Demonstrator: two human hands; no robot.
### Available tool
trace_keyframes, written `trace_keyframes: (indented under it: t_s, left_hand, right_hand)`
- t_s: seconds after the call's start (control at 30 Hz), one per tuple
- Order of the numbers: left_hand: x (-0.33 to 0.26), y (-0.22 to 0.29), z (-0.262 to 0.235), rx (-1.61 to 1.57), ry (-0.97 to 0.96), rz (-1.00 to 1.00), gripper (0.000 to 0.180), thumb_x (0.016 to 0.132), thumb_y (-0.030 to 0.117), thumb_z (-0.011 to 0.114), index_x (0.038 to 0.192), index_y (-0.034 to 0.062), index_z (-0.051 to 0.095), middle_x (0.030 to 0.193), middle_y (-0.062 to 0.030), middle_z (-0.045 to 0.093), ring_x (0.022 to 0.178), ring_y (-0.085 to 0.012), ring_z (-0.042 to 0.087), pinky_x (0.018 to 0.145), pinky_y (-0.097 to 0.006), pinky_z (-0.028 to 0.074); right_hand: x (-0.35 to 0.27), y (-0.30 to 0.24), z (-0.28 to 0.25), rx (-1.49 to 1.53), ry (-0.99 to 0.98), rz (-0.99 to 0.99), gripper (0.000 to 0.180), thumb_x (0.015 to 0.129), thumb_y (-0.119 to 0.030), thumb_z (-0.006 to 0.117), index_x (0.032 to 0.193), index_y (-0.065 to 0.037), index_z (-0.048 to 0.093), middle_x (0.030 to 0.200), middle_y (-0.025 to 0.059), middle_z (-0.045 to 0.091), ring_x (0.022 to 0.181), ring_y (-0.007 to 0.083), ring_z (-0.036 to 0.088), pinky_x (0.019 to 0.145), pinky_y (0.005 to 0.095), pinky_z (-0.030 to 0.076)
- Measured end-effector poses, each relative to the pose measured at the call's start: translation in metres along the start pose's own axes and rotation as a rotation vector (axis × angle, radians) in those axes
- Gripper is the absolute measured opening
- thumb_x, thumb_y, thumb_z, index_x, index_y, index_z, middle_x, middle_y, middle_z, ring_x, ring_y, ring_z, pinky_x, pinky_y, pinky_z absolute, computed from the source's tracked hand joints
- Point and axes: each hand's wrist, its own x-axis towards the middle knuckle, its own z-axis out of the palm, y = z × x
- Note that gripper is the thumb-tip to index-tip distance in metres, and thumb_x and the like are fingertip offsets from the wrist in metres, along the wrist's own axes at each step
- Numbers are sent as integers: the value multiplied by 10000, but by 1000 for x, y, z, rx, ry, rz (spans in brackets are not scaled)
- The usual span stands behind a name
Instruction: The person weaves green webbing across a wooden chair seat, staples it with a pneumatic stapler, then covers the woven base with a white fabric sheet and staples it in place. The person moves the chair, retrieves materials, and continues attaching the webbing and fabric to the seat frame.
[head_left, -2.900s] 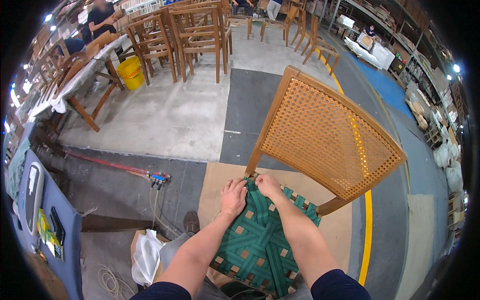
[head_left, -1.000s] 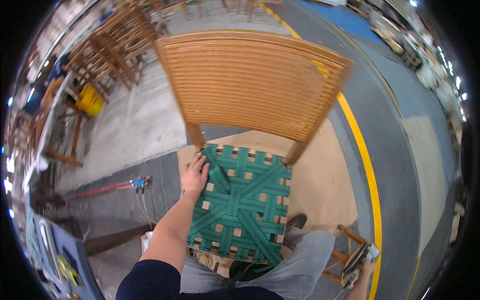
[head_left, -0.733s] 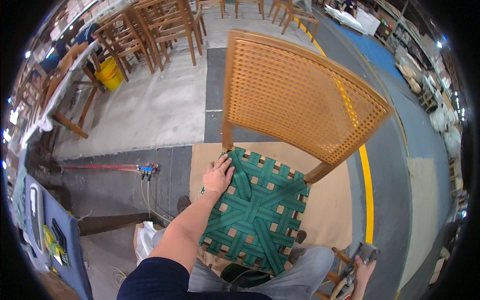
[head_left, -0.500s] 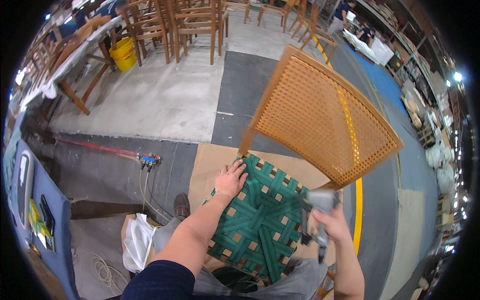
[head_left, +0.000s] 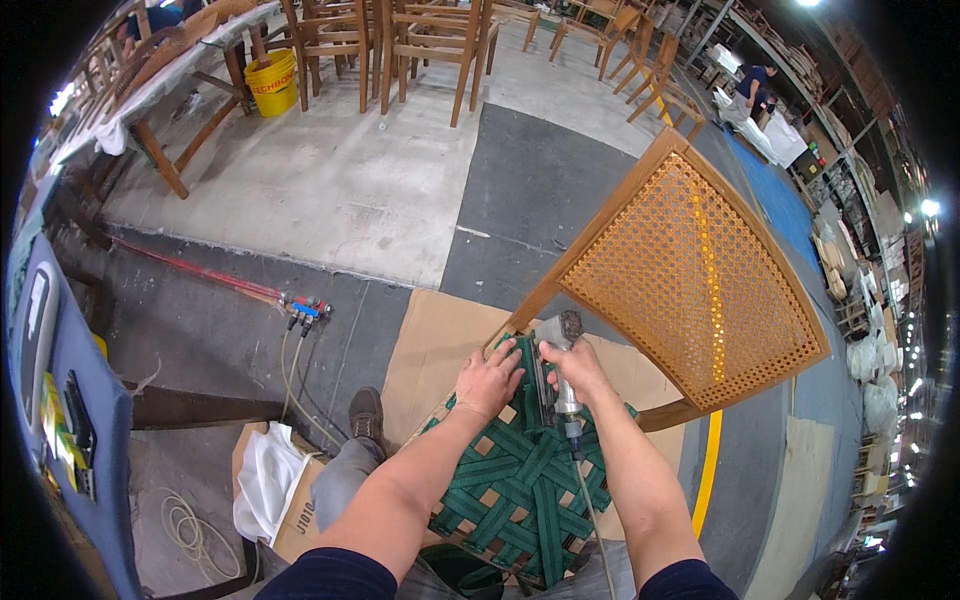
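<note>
A wooden chair with a woven cane back (head_left: pixel 690 275) stands before me. Green webbing straps (head_left: pixel 520 445) criss-cross its seat, some of them running diagonally. My left hand (head_left: pixel 488 385) rests flat on the webbing near the far left corner of the seat, fingers extended. In my right hand (head_left: pixel 580 368) is a grey air staple gun (head_left: pixel 560 330), gripped by its handle, with a thin hose (head_left: pixel 592 510) trailing from it toward me. The gun's nose is over the webbing at the seat's far edge, just right of my left hand; its contact point is hidden.
Cardboard (head_left: pixel 410 345) lies under the chair. Left are an air-line manifold (head_left: pixel 305 308) with hoses, a box holding white cloth (head_left: pixel 270 480) and a blue padded surface (head_left: pixel 105 440) with tools. Wooden chairs (head_left: pixel 430 50), a yellow bucket (head_left: pixel 272 85) and people (head_left: pixel 752 88) are farther off.
My right hand has brought the staple gun from the seat's right side over to the far edge, beside my left hand. My left hand stays at the far left corner. The view has shifted slightly.
</note>
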Motion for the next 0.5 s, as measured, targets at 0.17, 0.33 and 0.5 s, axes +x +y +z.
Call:
trace_keyframes:
  t_s: [0.17,0.33,0.5]
  left_hand:
    - [0,0,2,5,14,7,417,1010,422,649,1388,249,683,1539,84,570,1127,-340,649,955,-486,555]
    - [1,0,6,-5,76,35,380,1002,401,659,1346,246,704,1497,75,606,1148,-369,647,939,-495,569]
    - [-4,-10,10,-26,156,80,276,973,333,680,1219,236,757,1375,84,688,1186,-402,639,914,-505,585]
  right_hand:
    - [3,2,7,0,30,-45,286,971,-216,769,1175,-51,655,910,43,681,552,140,596,470,315,494]
    - [3,1,11,-144,54,-60,246,984,-206,752,1132,-31,662,861,46,664,545,137,579,461,316,477]
    - [0,-2,20,-64,30,-60,224,955,-197,770,1047,-17,674,787,30,652,522,126,580,449,309,469]
